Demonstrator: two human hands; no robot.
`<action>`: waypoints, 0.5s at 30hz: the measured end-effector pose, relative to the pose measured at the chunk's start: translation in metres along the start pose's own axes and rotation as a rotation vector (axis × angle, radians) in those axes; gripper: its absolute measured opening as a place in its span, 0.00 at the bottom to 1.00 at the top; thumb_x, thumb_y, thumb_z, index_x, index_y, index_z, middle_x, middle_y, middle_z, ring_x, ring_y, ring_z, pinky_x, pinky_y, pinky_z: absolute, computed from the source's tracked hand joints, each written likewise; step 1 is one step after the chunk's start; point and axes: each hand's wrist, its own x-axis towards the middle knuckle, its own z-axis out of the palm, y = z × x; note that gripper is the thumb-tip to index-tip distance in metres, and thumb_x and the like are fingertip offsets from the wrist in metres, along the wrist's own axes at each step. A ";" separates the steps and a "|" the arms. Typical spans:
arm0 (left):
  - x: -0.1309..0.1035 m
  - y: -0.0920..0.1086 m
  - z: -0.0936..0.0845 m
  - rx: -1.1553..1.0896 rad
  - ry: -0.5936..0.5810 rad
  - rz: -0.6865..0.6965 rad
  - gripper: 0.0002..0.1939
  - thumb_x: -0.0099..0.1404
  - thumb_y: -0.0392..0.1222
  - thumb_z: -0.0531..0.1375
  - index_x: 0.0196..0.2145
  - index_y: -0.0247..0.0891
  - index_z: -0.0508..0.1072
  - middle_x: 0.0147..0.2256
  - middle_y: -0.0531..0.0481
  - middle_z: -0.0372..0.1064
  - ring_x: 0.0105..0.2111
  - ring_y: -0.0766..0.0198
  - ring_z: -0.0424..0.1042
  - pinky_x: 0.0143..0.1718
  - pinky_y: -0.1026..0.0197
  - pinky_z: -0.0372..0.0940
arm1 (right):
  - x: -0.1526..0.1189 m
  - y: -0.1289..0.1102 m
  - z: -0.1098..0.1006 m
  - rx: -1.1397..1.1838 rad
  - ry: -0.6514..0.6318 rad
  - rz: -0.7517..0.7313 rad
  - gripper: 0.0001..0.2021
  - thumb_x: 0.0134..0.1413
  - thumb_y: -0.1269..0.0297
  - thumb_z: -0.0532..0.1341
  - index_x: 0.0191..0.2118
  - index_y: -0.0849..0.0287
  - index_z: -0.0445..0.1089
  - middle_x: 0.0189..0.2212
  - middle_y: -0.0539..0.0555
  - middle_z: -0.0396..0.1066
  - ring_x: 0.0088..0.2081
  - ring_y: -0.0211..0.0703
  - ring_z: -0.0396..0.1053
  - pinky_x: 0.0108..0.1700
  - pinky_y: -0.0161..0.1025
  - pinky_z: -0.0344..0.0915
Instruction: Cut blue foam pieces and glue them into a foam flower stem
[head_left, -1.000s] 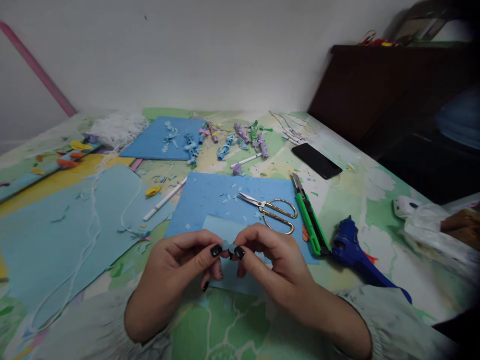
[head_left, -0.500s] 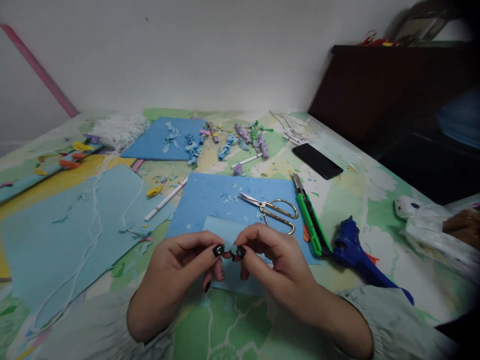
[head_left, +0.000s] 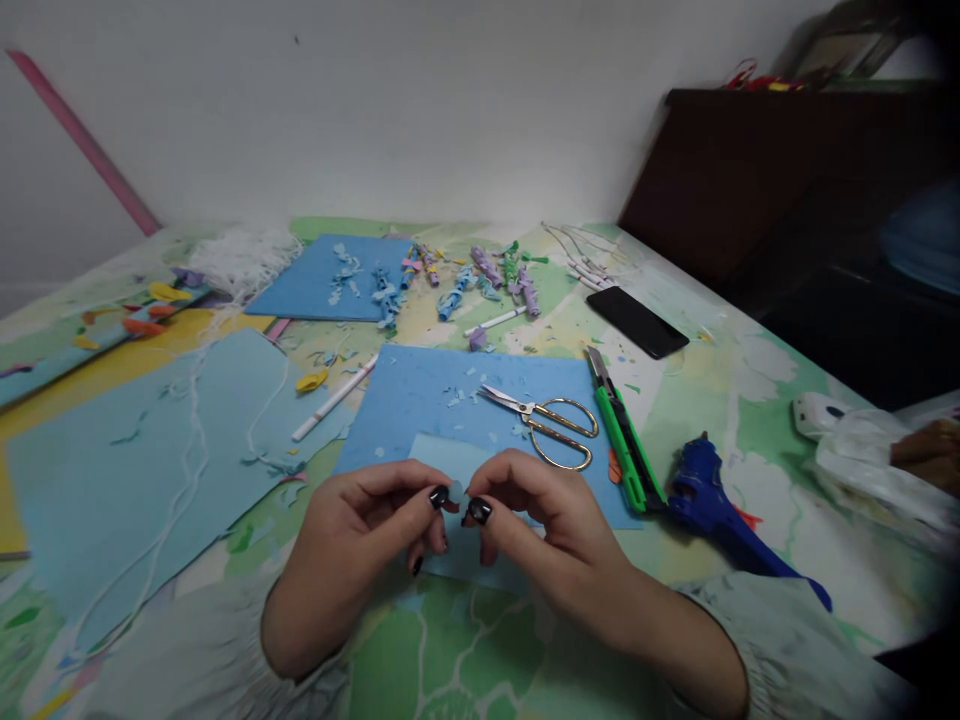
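Head: two hands (head_left: 352, 550) (head_left: 551, 545), small blue piece (head_left: 456, 491)

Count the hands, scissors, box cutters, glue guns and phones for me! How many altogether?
Hands: 2, the left hand and the right hand
Gold-handled scissors: 1 pair
Green box cutter: 1
Blue glue gun: 1
Black phone: 1
Total: 6, counting the scissors as one

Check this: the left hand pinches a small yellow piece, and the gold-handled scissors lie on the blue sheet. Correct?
The colour is wrong: in the head view, the left hand pinches a small pale-blue piece. The gold-handled scissors do lie on the blue sheet.
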 end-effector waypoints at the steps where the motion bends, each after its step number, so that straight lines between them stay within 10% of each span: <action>1: 0.000 0.000 0.000 -0.001 0.001 0.001 0.05 0.57 0.38 0.61 0.28 0.35 0.75 0.16 0.54 0.67 0.16 0.73 0.62 0.17 0.72 0.57 | 0.000 0.000 0.000 0.000 -0.006 0.002 0.06 0.58 0.67 0.53 0.34 0.60 0.65 0.23 0.48 0.66 0.26 0.35 0.64 0.29 0.33 0.61; 15: 0.000 -0.001 0.002 0.090 0.050 0.029 0.05 0.56 0.39 0.61 0.29 0.35 0.75 0.15 0.54 0.67 0.15 0.72 0.62 0.17 0.71 0.58 | 0.001 0.005 0.001 -0.137 0.104 0.018 0.05 0.55 0.71 0.53 0.32 0.60 0.65 0.21 0.47 0.63 0.24 0.33 0.62 0.25 0.32 0.57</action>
